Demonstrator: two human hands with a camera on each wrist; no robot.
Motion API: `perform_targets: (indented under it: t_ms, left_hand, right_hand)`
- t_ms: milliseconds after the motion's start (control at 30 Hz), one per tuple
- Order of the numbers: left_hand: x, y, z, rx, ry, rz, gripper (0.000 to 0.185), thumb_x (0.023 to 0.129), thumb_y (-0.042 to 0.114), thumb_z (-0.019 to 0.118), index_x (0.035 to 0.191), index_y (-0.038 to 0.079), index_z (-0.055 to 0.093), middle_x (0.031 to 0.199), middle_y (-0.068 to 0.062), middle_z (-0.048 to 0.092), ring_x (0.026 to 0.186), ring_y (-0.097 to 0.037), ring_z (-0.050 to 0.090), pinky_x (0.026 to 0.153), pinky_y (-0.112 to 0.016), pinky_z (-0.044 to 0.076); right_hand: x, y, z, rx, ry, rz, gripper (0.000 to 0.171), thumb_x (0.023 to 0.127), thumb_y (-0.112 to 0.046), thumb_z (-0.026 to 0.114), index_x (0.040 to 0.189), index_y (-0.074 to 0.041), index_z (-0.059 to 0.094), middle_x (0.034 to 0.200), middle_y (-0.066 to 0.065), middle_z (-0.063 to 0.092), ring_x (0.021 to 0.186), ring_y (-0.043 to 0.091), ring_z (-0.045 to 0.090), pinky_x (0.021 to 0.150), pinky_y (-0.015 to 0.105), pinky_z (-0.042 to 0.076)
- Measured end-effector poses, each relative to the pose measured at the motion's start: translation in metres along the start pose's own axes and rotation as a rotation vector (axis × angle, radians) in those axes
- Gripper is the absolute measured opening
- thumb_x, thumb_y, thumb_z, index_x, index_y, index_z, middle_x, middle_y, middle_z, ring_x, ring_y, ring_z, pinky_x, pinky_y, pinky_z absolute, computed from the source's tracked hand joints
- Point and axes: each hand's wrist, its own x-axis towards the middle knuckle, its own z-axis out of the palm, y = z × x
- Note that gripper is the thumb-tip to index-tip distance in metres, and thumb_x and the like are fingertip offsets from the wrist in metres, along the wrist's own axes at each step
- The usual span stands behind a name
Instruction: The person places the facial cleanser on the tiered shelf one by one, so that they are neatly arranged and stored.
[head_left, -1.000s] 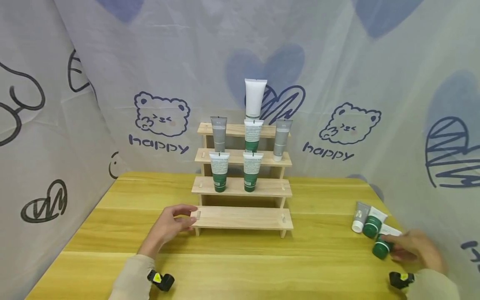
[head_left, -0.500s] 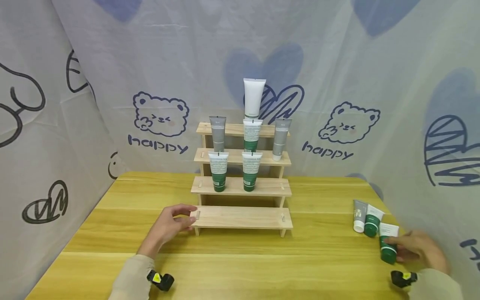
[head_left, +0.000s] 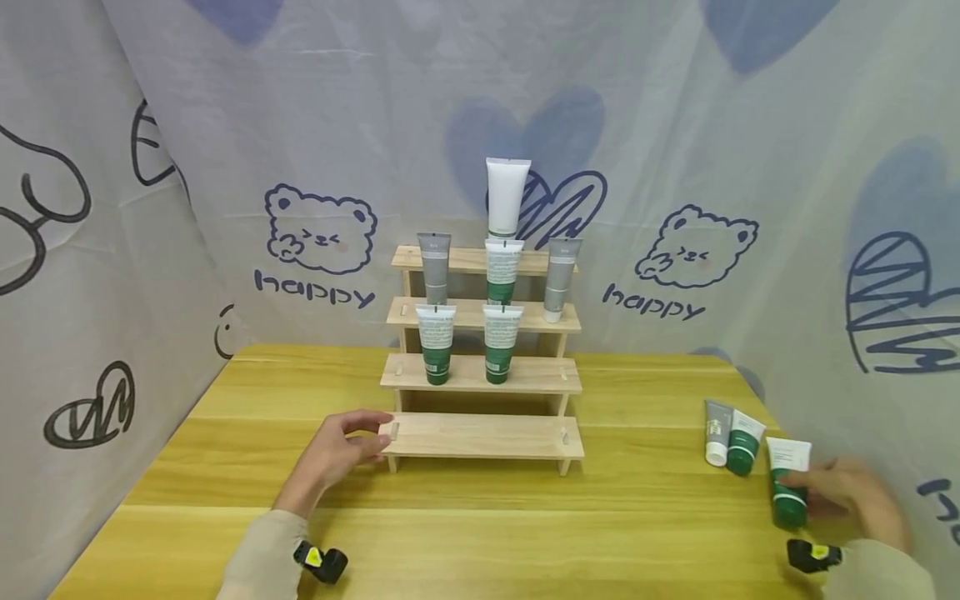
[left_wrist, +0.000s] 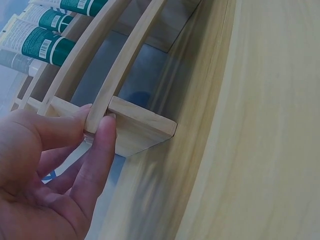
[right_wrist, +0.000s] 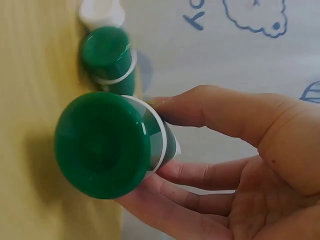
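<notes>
My left hand point(head_left: 341, 448) pinches the left end of the lowest step of a wooden tiered display rack point(head_left: 480, 437), thumb and finger on either face of the board in the left wrist view. At the far right, my right hand point(head_left: 847, 492) grips a green-and-white squeeze tube point(head_left: 789, 483) between thumb and fingers. Its broad green cap point(right_wrist: 102, 145) faces the right wrist camera. Just left of it lie another green-and-white tube point(head_left: 744, 442) and a grey tube with a white cap point(head_left: 717, 433), side by side on the table.
Two green-and-white tubes point(head_left: 437, 343) stand on the second step. Grey tubes point(head_left: 558, 279) flank a green-and-white one point(head_left: 502, 271) on the third, and a tall white tube point(head_left: 507, 196) tops the rack. A printed cloth point(head_left: 675, 125) hangs behind the wooden table point(head_left: 480, 533).
The right hand has drawn its tube to the right, away from the two lying tubes, and turned it more upright in the head view. My left hand stays on the rack.
</notes>
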Motion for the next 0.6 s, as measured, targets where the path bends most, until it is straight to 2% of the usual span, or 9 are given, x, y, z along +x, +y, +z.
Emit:
perform_targets:
  t_ms: [133, 300, 433, 600]
  left_hand:
    - [0.001, 0.0, 0.0, -0.019, -0.003, -0.009, 0.039, 0.086, 0.017, 0.071, 0.123, 0.013, 0.063, 0.124, -0.013, 0.059, 0.091, -0.017, 0.066, 0.079, -0.033, 0.06]
    - [0.002, -0.001, 0.0, -0.032, -0.008, -0.014, 0.039, 0.085, 0.016, 0.072, 0.123, 0.012, 0.063, 0.124, -0.013, 0.059, 0.092, -0.017, 0.066, 0.079, -0.034, 0.06]
    - [0.002, -0.001, 0.0, -0.037, -0.005, -0.018, 0.039, 0.085, 0.015, 0.072, 0.122, 0.012, 0.063, 0.124, -0.013, 0.059, 0.092, -0.017, 0.066, 0.079, -0.034, 0.06]
    - [0.002, -0.001, 0.0, -0.036, -0.004, -0.015, 0.038, 0.085, 0.015, 0.071, 0.122, 0.012, 0.063, 0.124, -0.013, 0.059, 0.092, -0.017, 0.066, 0.078, -0.033, 0.06]
  right_hand:
    - [-0.008, -0.016, -0.005, 0.049, -0.023, 0.007, 0.078, 0.067, -0.039, 0.084, 0.109, 0.017, 0.05, 0.086, 0.019, 0.065, 0.073, 0.02, 0.064, 0.067, 0.037, 0.057]
    - [-0.021, -0.045, -0.005, 0.097, -0.036, 0.002, 0.106, 0.067, -0.043, 0.084, 0.134, 0.018, 0.028, 0.111, 0.033, 0.056, 0.081, 0.022, 0.065, 0.076, 0.044, 0.056]
    - [-0.033, -0.065, -0.003, 0.113, -0.049, -0.067, 0.109, 0.071, -0.044, 0.082, 0.14, 0.015, 0.023, 0.123, 0.035, 0.05, 0.084, 0.019, 0.065, 0.082, 0.045, 0.056]
    - [-0.039, -0.079, 0.004, 0.135, -0.035, -0.172, 0.101, 0.075, -0.038, 0.08, 0.141, 0.014, 0.024, 0.129, 0.039, 0.044, 0.083, 0.015, 0.065, 0.079, 0.04, 0.06]
